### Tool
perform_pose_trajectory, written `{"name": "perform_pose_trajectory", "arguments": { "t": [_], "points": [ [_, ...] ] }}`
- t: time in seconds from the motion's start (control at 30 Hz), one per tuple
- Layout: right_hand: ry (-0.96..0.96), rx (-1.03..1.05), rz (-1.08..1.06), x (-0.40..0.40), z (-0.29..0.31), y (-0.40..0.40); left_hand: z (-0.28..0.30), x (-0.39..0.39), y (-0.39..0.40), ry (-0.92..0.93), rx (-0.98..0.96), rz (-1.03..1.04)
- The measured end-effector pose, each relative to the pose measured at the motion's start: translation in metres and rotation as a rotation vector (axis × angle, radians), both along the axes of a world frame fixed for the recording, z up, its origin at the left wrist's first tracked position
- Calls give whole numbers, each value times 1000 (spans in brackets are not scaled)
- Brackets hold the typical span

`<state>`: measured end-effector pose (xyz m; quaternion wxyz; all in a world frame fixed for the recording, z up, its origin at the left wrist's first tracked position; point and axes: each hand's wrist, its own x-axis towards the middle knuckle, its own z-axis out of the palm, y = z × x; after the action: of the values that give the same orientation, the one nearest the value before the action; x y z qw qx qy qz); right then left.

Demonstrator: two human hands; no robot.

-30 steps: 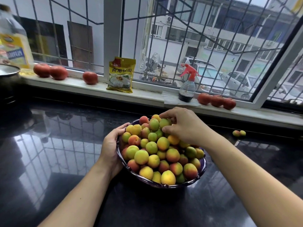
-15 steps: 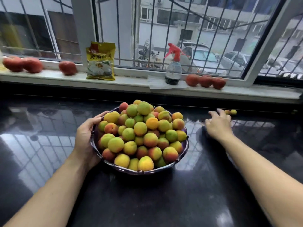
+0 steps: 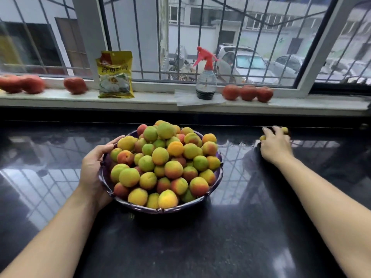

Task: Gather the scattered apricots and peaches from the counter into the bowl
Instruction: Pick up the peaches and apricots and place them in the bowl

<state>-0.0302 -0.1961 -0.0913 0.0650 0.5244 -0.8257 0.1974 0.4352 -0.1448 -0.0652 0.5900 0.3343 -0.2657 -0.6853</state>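
**A:** From the head view, your right hand (image 3: 276, 146) is out at the far right of the glossy black stone counter (image 3: 230, 237), fingers curled over the two small yellow-green apricots (image 3: 262, 138) lying near the back edge. One shows at your fingertips, the other peeks out past your knuckles.

**B:** Is the grip closed on them?

**A:** I cannot tell. The fingers bend round them, but whether they pinch or merely cover is hidden by the back of your hand. If you lift with only one secured, the other may roll on that slick surface.

**B:** And the left hand (image 3: 94, 167)?

**A:** It cups the left rim of the dark purple scalloped glass bowl (image 3: 219, 173), fingers curled along the edge and touching it. Keep it there: the bowl sits mid-counter, well apart from the right hand.

**B:** The real risk?

**A:** The heap. The pile of yellow, green and red-blushed apricots and peaches (image 3: 162, 161) stands well above the rim. Drop two more on the crown and I judge several could tumble off and scatter over the counter. Set them into a hollow, gently.

**B:** Anything else nearby?

**A:** Only the window sill behind: red tomato-like fruit (image 3: 248, 93), a red-topped clear spray bottle (image 3: 206, 81), a yellow packet (image 3: 116, 75). None in your path.
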Motion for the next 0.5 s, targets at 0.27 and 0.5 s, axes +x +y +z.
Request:
{"name": "perform_pose_trajectory", "arguments": {
  "t": [0.27,0.5],
  "points": [
    [-159,-173,224,67,39,10,2,2,1,29,8,1],
    [-979,-287,769,187,129,89,1,4,2,71,14,0]
  ]
}}
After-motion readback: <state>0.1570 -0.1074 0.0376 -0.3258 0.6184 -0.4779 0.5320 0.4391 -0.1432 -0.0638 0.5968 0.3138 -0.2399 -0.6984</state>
